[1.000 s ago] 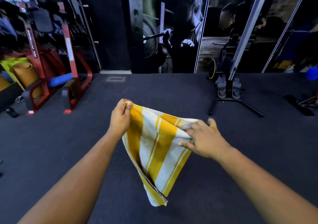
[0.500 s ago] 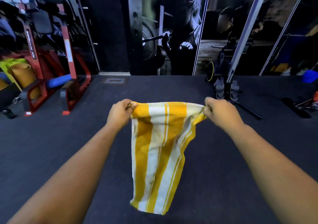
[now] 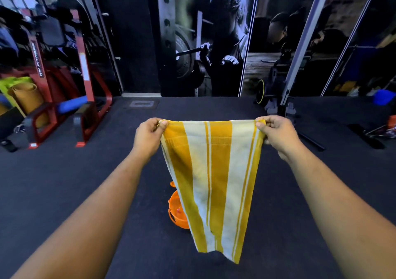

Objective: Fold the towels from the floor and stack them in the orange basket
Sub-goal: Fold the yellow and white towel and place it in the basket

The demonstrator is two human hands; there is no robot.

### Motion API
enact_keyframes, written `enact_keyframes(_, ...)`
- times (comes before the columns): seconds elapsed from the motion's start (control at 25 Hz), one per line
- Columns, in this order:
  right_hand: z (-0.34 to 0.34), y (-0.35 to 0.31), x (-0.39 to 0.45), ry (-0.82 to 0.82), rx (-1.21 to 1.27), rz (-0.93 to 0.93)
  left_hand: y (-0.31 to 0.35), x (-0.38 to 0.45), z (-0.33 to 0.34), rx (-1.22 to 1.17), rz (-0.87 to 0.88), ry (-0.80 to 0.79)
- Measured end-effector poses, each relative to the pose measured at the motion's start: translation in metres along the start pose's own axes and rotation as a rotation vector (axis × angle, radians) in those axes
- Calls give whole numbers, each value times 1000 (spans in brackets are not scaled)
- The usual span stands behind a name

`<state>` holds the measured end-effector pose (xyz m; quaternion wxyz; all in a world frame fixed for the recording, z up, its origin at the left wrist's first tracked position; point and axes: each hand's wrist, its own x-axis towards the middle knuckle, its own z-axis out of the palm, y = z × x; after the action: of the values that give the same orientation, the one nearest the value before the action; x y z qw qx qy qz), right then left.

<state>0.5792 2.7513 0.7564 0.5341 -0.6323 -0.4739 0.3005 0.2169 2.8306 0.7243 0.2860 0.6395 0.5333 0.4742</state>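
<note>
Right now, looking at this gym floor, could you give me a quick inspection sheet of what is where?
Surface: dark floor mat, bare around the person.
Job's things: yellow and white striped towel held up by its top corners, hanging spread out; orange basket on the floor behind it, mostly hidden. Its contents cannot be told.
Clutter: rolled mats at the far left; blue container at the far right.
Hands: left hand pinches the top left corner; right hand pinches the top right corner.
Cables: nothing seen.
Surroundings: red weight rack at left; wall mural of people lifting; exercise machine at right.
</note>
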Motion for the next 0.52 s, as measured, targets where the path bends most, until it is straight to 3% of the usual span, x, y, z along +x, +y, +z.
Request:
enact_keyframes(0.12, -7, 3, -9, 108, 118, -62, 6, -11, 1, -88, 9, -4)
enact_keyframes(0.32, -5, 8, -13, 120, 294, -145, 19, -16, 5, -208, -33, 20)
enact_keyframes(0.52, 5, 20, -10, 95, 645, -32, 40, -13, 18, -274, -38, -33)
